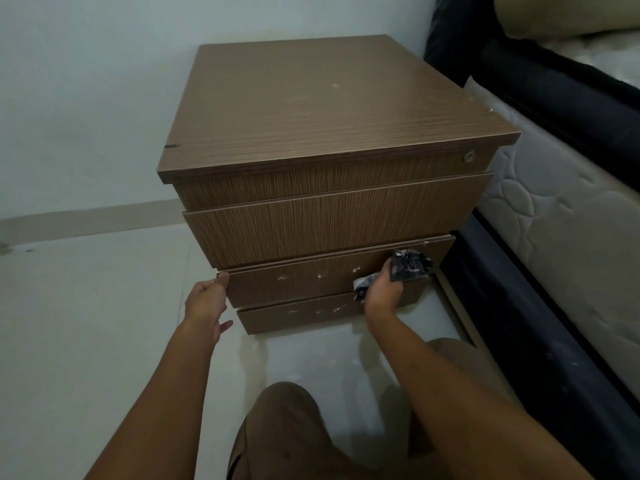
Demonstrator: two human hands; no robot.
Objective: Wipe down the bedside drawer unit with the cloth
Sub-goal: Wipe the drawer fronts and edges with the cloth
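A brown wood-grain bedside drawer unit [329, 109] stands on the pale floor against the wall. Its third drawer front [304, 277] and the lowest front [294, 315] carry small white marks. My right hand [382, 289] is shut on a dark patterned cloth [410, 265], pressed against the right end of the third drawer front. My left hand [206, 301] rests at that drawer's left edge, thumb on the corner and fingers spread, holding nothing.
A bed with a dark frame [540, 306] and a white quilted mattress [561, 216] stands close on the right of the unit. Pale tiled floor [86, 323] spreads to the left and in front. My knees in brown shorts [284, 431] are at the bottom.
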